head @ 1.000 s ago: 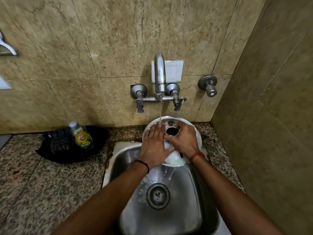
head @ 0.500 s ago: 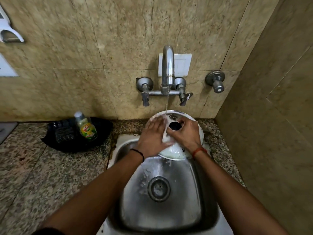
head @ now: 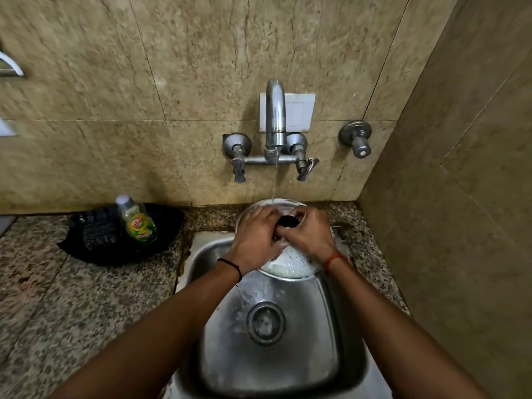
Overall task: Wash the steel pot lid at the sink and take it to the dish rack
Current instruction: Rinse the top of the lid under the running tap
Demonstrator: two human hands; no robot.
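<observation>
head view: steel pot lid (head: 293, 267) held under tap (head: 275, 116); knob (head: 288, 220) gripped by right hand (head: 309, 234), left hand (head: 253, 240) pressed flat on lid.

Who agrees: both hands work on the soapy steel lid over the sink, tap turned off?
The tap is running: the head view shows water falling onto the steel lid. Left hand and right hand do work on it over the sink.
</observation>
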